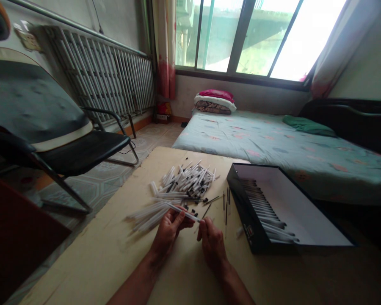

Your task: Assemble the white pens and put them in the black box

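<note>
My left hand (169,231) is closed around a slim white pen (174,207), which slants down to the right across its fingers. The pen's lower right end meets the pinched fingers of my right hand (212,242); those fingers partly hide that tip. Beyond my hands lies a heap of white pen barrels (190,178) mixed with small black caps (193,212). Longer white tubes (146,216) are spread to the left of my left hand. Several thin dark refills (226,207) lie to the right of the heap.
A black box (246,224) with a white inside stands on the right of the pale table (92,258), holding a row of pens (263,207). Past the table is a bed (241,131). A black chair (79,152) stands at the left, by a metal rail frame (104,70).
</note>
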A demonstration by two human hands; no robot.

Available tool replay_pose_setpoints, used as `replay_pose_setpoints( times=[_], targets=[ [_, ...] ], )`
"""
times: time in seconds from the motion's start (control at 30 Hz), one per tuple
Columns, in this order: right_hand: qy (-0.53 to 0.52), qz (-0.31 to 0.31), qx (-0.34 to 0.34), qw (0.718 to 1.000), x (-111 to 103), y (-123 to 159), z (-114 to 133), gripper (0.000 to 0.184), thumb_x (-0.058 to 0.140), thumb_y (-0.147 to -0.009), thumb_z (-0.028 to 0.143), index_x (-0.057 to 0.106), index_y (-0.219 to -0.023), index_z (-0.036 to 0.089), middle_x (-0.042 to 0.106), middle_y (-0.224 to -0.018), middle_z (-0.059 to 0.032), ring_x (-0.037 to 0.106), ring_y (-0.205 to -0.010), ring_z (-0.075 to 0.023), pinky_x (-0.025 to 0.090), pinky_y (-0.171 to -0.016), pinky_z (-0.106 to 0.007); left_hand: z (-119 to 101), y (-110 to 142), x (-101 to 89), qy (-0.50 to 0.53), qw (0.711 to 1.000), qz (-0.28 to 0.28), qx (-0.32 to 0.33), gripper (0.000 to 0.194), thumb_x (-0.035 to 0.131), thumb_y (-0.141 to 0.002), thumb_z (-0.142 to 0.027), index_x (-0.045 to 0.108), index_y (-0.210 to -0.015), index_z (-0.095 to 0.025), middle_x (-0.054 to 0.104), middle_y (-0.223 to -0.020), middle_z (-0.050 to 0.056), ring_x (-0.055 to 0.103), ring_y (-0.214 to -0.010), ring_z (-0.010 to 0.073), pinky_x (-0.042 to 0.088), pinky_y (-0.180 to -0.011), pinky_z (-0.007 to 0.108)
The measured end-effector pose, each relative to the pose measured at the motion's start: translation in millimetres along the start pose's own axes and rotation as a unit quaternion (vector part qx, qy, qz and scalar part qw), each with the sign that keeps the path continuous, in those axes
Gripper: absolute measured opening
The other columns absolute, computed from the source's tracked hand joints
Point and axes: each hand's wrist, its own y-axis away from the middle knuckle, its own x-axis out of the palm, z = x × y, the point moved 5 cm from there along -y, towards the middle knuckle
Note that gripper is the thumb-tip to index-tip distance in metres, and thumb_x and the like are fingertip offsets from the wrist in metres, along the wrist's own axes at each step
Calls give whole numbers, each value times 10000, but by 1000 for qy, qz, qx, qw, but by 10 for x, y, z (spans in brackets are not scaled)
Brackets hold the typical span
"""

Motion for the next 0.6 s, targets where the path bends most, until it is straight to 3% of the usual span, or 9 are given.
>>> replay_pose_setpoints(
  times=[0.17,0.4,0.6],
  targets=[
    [-16,1,-2,1000,-8,-4,22,218,329,-925,334,489,-948,187,519,-546,50,518,-472,-108,357,-491,-188,0,-5,-19,5,1000,-9,4,239,682,-717,-291,549,-852,-147,700,-758,55,664,-684,170,519,-671,299],
    [14,4,9,1000,3,-1,-1,325,288,-941,319,447,-681,207,496,-523,40,494,-465,-99,329,-491,-188,3,-1,-2,-12,1000,6,3,204,661,-741,-266,537,-847,-142,693,-737,49,657,-652,166,519,-650,304],
    [-9,15,4,1000,-6,2,37,202,330,-931,317,483,-936,185,525,-552,51,516,-475,-98,344,-492,-178,1,-7,-13,-5,1000,0,9,202,654,-748,-269,533,-859,-151,699,-758,47,659,-678,167,515,-670,305]
  ],
)
